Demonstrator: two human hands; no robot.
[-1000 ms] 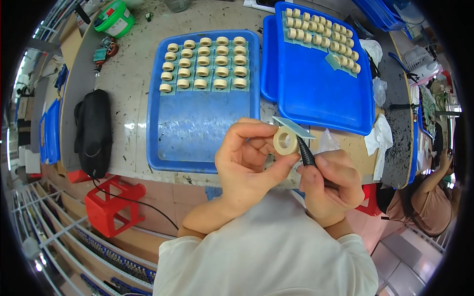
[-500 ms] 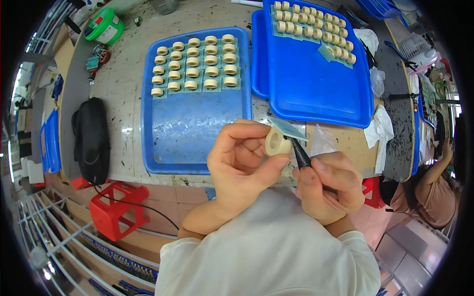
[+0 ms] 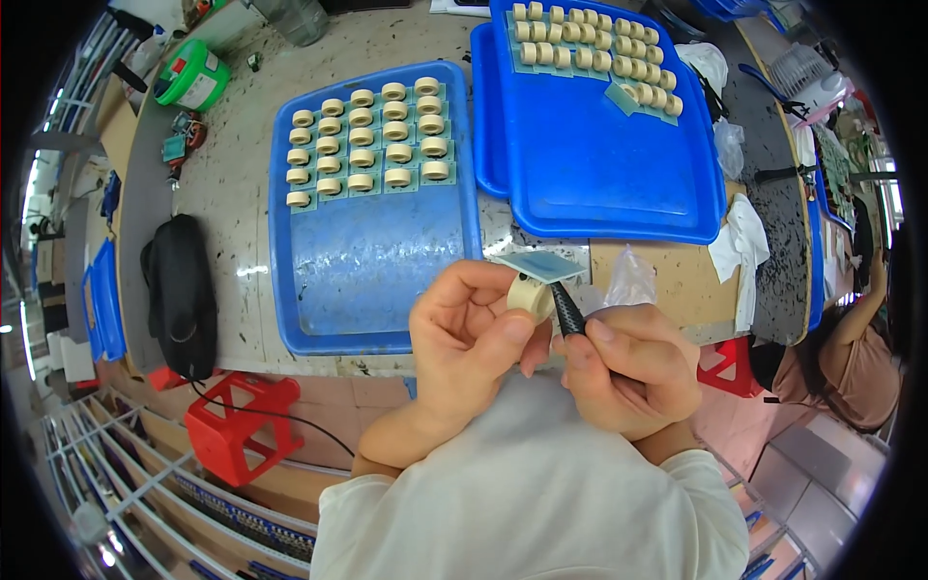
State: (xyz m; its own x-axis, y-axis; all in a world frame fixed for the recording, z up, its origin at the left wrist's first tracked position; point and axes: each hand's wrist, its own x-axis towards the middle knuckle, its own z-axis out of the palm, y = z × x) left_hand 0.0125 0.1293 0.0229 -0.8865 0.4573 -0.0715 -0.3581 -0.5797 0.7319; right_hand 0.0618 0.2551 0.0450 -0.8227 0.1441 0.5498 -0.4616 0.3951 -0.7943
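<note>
The left hand (image 3: 464, 333) is pinching a small cream ring-shaped roll (image 3: 531, 294) near the blue plastic tray (image 3: 372, 280); the right hand (image 3: 633, 372) is gripping a black pointed tool (image 3: 568, 311) touching it.

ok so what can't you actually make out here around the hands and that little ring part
- Head view: the tip of the black tool in the right hand is hidden behind the cream ring.
- The ring's underside and bore are covered by the left hand.
- How the small blue-green sheet meets the ring: too small to tell.
- The tool's rear end is buried in the right fist.
</note>
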